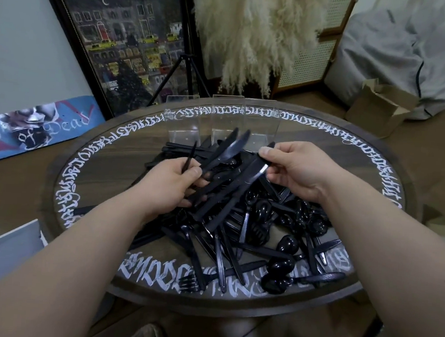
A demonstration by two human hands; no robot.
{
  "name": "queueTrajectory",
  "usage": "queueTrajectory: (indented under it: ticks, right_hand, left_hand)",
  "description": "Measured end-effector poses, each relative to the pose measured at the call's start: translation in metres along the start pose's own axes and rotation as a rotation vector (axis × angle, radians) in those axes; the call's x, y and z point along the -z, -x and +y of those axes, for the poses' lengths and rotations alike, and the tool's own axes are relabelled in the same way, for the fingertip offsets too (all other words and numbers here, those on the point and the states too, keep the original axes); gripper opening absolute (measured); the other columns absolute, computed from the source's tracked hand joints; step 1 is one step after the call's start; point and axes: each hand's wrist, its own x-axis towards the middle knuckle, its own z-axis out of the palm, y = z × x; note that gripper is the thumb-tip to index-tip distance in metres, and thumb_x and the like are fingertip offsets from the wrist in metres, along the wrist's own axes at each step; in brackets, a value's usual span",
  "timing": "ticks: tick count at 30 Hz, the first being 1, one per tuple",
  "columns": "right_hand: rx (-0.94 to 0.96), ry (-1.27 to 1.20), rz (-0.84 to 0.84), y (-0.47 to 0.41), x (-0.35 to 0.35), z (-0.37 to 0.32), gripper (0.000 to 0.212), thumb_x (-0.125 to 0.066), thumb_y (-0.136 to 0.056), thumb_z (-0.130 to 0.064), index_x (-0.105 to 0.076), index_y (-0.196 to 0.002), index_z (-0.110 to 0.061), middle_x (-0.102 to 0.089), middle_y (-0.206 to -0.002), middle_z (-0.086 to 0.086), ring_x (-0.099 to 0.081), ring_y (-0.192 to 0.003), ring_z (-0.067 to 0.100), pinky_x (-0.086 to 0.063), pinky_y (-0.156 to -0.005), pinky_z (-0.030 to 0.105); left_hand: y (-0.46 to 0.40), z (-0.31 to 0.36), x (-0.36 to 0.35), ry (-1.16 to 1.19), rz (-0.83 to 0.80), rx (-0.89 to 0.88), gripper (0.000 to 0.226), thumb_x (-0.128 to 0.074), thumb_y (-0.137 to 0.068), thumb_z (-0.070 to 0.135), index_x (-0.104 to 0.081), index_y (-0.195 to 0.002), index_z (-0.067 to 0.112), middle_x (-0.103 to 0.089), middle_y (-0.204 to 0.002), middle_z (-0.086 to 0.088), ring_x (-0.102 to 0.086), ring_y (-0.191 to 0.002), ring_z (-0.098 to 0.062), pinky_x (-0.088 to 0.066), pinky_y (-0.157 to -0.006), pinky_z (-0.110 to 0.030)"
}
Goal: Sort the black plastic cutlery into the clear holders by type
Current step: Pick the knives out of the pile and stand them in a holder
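Left fingers (pixel 189 181) grip knives (pixel 225 152) | right fingers (pixel 267 153) pinch knife (pixel 244 185) | clear holders (pixel 224 126) hold nothing visible

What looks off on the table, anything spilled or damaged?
No damage visible. The black cutlery lies in one tangled heap, knives, spoons and forks mixed, across the round table. A fork sits near the front edge. The clear holders at the back look empty.

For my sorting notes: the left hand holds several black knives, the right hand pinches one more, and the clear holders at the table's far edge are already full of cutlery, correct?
Not quite. In the head view the clear holders look empty; the rest stands. The left hand grips the knives, the right hand pinches another knife.
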Motion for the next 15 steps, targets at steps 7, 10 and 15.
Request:
queueTrajectory:
  ticks: [7, 10, 15]
  right_hand:
    - [0.045, -0.210, 0.186, -0.008, -0.019, 0.009, 0.010, -0.066, -0.087, -0.006, -0.057, -0.083, -0.004, -0.059, -0.071, 0.007, -0.057, -0.051, 0.010, -0.052, -0.049, 0.018]
    - [0.067, -0.299, 0.235, -0.009, -0.026, 0.011, 0.011, -0.068, -0.086, -0.006, -0.058, -0.080, -0.005, -0.065, -0.074, 0.008, -0.059, -0.054, 0.010, -0.052, -0.051, 0.018]
    - [0.044, -0.435, 0.162, -0.005, -0.034, 0.007, 0.010, -0.063, -0.086, 0.004, -0.056, -0.083, -0.003, -0.061, -0.074, 0.007, -0.057, -0.060, 0.011, -0.054, -0.058, 0.019]
  left_hand:
    - [0.003, 0.005, -0.015, -0.044, -0.056, -0.029, 0.022, -0.037, -0.103, 0.021, -0.056, -0.097, 0.010, -0.071, -0.078, -0.007, -0.068, -0.067, -0.020, -0.050, -0.061, -0.028]
    - [0.002, 0.003, -0.015, -0.162, -0.038, -0.117, 0.021, -0.037, -0.103, 0.021, -0.057, -0.097, 0.015, -0.069, -0.070, 0.000, -0.058, -0.054, -0.012, -0.043, -0.057, -0.025]
    - [-0.001, 0.001, -0.014, -0.127, -0.037, -0.114, 0.022, -0.037, -0.102, 0.020, -0.057, -0.095, 0.017, -0.062, -0.063, 0.001, -0.051, -0.051, -0.013, -0.042, -0.055, -0.024]
